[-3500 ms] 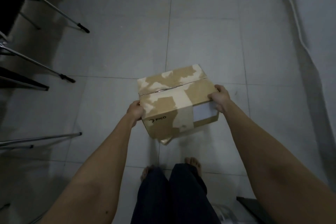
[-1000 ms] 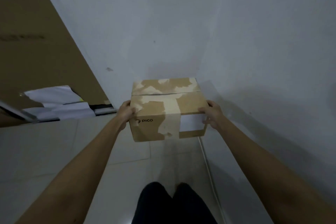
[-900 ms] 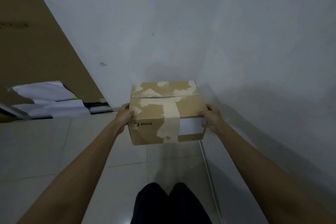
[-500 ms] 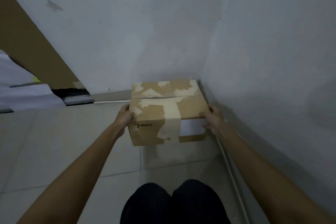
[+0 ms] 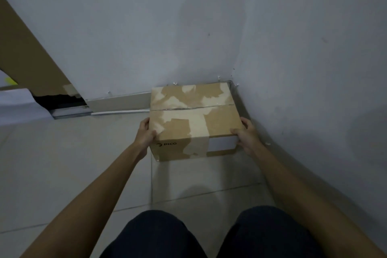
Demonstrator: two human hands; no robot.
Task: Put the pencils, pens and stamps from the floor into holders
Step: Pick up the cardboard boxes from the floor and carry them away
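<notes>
A closed brown cardboard box [image 5: 194, 115], with torn tape patches and a white label on its front, sits low in the corner where two grey walls meet. My left hand [image 5: 145, 132] grips its left side, thumb on the top edge. My right hand [image 5: 245, 135] grips its right side near the white label. No pencils, pens, stamps or holders are in view.
Grey walls [image 5: 303, 69] close in behind and to the right of the box. A white cable [image 5: 119, 112] runs along the skirting. A brown board [image 5: 27, 56] leans at the left above white papers [image 5: 16, 104]. Tiled floor [image 5: 73, 163] spreads left; my knees [image 5: 159, 234] are below.
I carried the box from the open floor to the wall corner and lowered it there. The view has tilted down, and both hands have kept their grip.
</notes>
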